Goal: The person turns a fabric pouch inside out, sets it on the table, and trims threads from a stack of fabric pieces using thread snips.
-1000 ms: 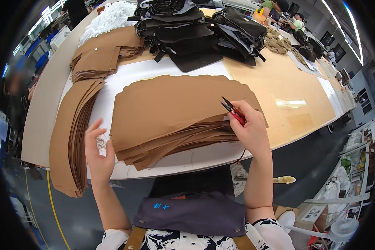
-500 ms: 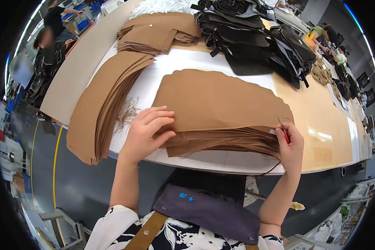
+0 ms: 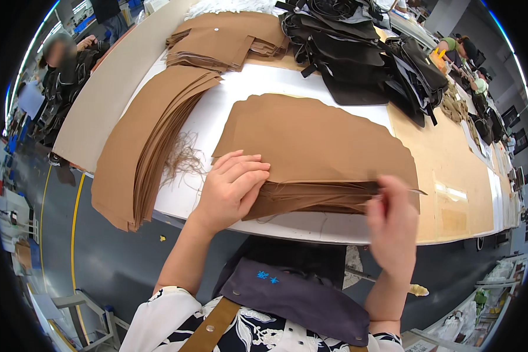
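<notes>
- Lying near the front edge of the white-topped table, the stack of brown fabric panels forms the centre of the dial; its top panel lies nearly flat, curved edge toward 12 o'clock, with uneven layers showing at 6.
- At 8 o'clock, the left hand rests its fingers over the top panel's corner, thumb bent below them; whether they pinch any cloth, I cannot tell.
- Between 4 and 5 o'clock, the right hand, blurred, is closed around the thread snips, whose slim tip pokes out toward 3; whether the blades are parted, I cannot tell.
- Just beside the stack at 9 o'clock, a tangle of loose brown threads lies on the white surface.
- Beyond it at 9, a long curved stack of brown panels fans its edges.
- Toward 11, another brown pile bears a small white dot.
- At 12 to 1, black bags are heaped.
- Toward 10, a person in dark clothing sits past the table.
- At 6, a dark purple-grey apron covers the wearer's front.
</notes>
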### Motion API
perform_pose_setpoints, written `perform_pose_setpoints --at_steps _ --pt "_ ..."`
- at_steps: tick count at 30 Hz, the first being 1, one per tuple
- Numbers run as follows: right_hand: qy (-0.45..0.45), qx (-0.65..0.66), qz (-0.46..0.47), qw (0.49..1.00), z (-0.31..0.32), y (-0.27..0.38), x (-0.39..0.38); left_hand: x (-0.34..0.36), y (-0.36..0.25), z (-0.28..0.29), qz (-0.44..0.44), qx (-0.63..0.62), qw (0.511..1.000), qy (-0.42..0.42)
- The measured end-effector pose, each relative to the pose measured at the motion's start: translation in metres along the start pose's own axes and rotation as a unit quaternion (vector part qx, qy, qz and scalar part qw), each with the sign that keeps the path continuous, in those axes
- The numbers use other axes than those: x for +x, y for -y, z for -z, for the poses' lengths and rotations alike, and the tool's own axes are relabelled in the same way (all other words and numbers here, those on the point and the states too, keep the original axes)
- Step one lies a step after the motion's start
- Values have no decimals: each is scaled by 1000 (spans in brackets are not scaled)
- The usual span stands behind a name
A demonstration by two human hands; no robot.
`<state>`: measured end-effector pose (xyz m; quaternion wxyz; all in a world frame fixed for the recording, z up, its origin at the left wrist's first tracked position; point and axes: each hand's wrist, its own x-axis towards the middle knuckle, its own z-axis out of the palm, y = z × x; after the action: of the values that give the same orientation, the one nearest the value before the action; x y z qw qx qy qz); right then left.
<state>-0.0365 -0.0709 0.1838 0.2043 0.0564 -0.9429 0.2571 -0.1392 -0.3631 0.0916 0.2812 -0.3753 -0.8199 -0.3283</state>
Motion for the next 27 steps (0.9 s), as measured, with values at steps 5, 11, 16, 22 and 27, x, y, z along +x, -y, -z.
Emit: perform_pose_setpoints --at_steps 5,11,16,22,27 --pt "83 -65 184 977 -19 34 27 -2 -29 -5 54 -15 998 -26" --pt "98 -107 185 972 -34 26 29 -8 -29 -20 74 -5 996 -56" --pt "105 -82 175 976 -45 23 26 -9 -26 -23 56 -1 996 -70" --pt "94 -96 167 977 -49 24 24 -8 -27 -23 68 -26 996 -56" --pt "85 -112 173 975 -52 23 22 -8 -26 -24 70 -37 996 -47"
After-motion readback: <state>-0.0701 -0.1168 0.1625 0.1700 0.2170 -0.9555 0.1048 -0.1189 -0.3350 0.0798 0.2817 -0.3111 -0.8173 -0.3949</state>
